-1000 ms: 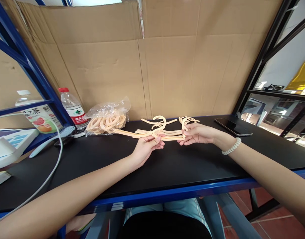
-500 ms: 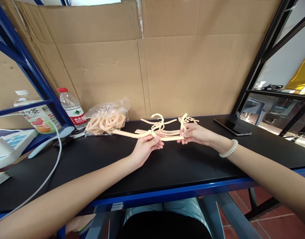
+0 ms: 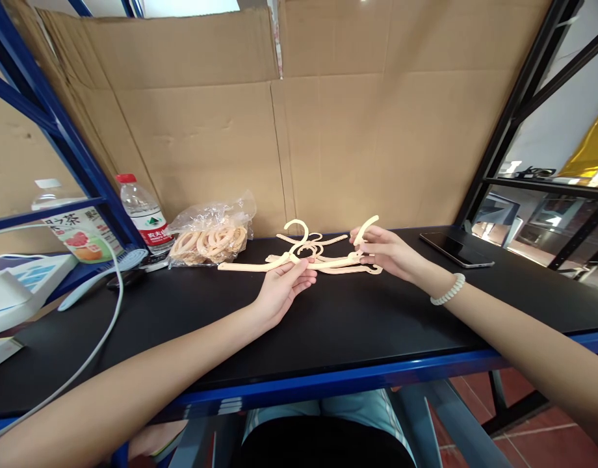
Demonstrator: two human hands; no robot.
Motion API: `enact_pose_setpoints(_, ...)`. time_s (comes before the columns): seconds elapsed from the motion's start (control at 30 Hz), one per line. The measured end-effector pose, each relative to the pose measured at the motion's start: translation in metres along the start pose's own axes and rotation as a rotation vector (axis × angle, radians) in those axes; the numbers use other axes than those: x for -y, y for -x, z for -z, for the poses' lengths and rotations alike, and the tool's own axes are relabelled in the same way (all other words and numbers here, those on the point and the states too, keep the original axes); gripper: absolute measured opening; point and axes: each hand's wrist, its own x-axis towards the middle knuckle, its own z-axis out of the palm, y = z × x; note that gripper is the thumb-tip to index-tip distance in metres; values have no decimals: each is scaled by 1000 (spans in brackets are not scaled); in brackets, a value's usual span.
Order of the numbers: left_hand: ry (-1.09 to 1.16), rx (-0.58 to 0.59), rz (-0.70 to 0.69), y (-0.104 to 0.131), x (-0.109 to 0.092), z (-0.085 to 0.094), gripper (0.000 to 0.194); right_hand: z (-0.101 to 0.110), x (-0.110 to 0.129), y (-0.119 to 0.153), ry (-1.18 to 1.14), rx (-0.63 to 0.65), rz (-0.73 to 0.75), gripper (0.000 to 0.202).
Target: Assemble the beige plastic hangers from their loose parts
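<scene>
A cream folding clothes hanger (image 3: 250, 266) is held low over the black table, its hook curving up and one arm reaching out to the left. My left hand (image 3: 285, 286) is closed around its middle, just below the hook. At the hanger's right end, my right hand (image 3: 389, 253) pinches near a joint, where a short end piece slants up to the right. The fingertips there are partly hidden. Behind and beneath lie more cream hangers (image 3: 335, 240), overlapping so that their number is hard to tell.
A clear plastic bag (image 3: 211, 231) of cream hanger-like loops stands at back left, beside a red-capped water bottle (image 3: 145, 218). A brush (image 3: 104, 276) and a white cable (image 3: 114, 302) are further left. A phone (image 3: 455, 249) lies at right. Cardboard (image 3: 357, 130) walls the back.
The hanger has moved slightly left and turned, with its hook now standing above my left hand. Its right end piece has swung outward to the right. My right hand has shifted a little right.
</scene>
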Motion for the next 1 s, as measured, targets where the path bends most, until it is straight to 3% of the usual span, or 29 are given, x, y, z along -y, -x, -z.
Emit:
enact_pose_setpoints(0.13,8,7,-1,-1,0,1,23,22,8,-6,-108,-138,56,14)
enact_pose_setpoints(0.2,14,5,-2,-2,0,2,23,35,11,-8,-49,-266,95,22)
enact_pose_setpoints(0.3,4,16,-1,-1,1,2,22,39,13,-8,223,-478,233,32)
enact_pose_setpoints(0.37,-11,50,-3,0,2,3,21,25,11,-4,507,-510,348,28)
enact_pose_setpoints(0.4,-16,74,-3,0,2,3,21,14,9,-2,656,-470,394,24)
enact_pose_setpoints(0.5,-16,142,-3,1,3,5,21,-24,1,9,1038,-145,576,21)
enact_pose_setpoints(0.6,-31,204,5,0,3,5,26,-47,-6,17,1218,89,535,27)
enact_pose_setpoints(0.7,-132,223,19,1,3,2,31,-43,-10,16,1233,103,462,27)
enact_pose_setpoints(0.77,-344,263,-6,6,3,0,36,-32,-9,12,1205,49,474,24)
enact_pose_setpoints(0.83,-713,344,-175,12,1,-2,35,-19,-8,8,1184,18,489,22)
enact_pose_setpoints(0.9,-1130,355,-527,18,-5,-1,28,-9,-7,4,1179,20,486,21)
enact_pose_setpoints(0.97,-1441,221,-883,18,-13,2,20,-4,-8,1,1178,33,469,22)
enact_pose_setpoints(1.0,-1540,123,-989,16,-18,5,16,-3,-8,1,1170,33,454,22)
